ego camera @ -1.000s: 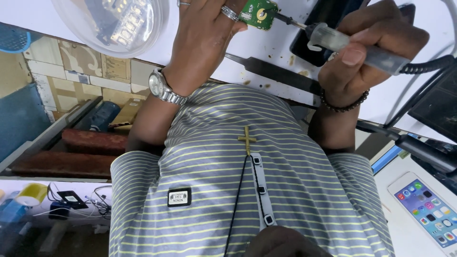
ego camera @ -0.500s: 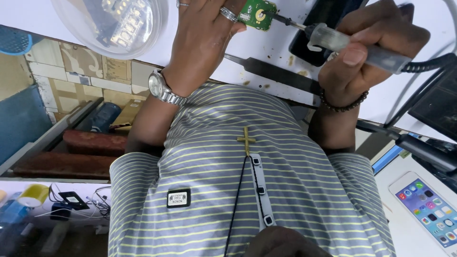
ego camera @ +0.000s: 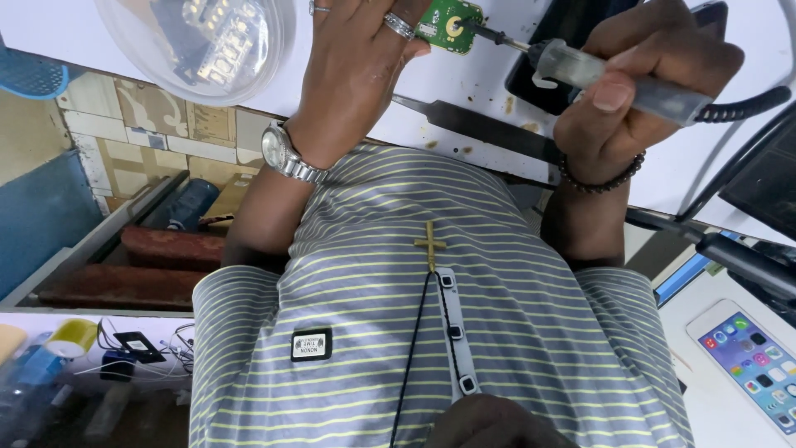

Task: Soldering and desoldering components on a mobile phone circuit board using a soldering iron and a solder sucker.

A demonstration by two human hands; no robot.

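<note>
Left hand point(ego camera: 356, 66) reaches up toward the top centre of the frame, wrist w/ a metal watch point(ego camera: 286, 155) just above the striped shirt point(ego camera: 431, 332), back of hand to the camera, rings on two fingers. Its fingers are curled closed, pinching the left edge of a small green circuit board point(ego camera: 448, 21) at the top edge of the frame, over the white worktop point(ego camera: 464, 91).

Right hand point(ego camera: 638, 83) sits upper right, beaded bracelet point(ego camera: 601, 176) at the wrist, fingers and thumb wrapped tight around a soldering iron point(ego camera: 613, 79). Iron's long axis runs near horizontal, slightly tilted: cable end low at the right, thin dark tip pointing left and a bit up. Tip meets the board near its round gold pad; looks like touching, but the contact is too small to be sure.

Board lies roughly flat, face to the camera, cut partly by the frame edge.

Black tweezers point(ego camera: 481, 129) lie on the worktop just below both hands, pointing left. Clear round lid or dish point(ego camera: 199, 41) w/ parts inside sits upper left. Phone point(ego camera: 750, 361) w/ lit icon screen at lower right. Gold cross pendant point(ego camera: 430, 245) hangs mid-frame on the shirt
</note>
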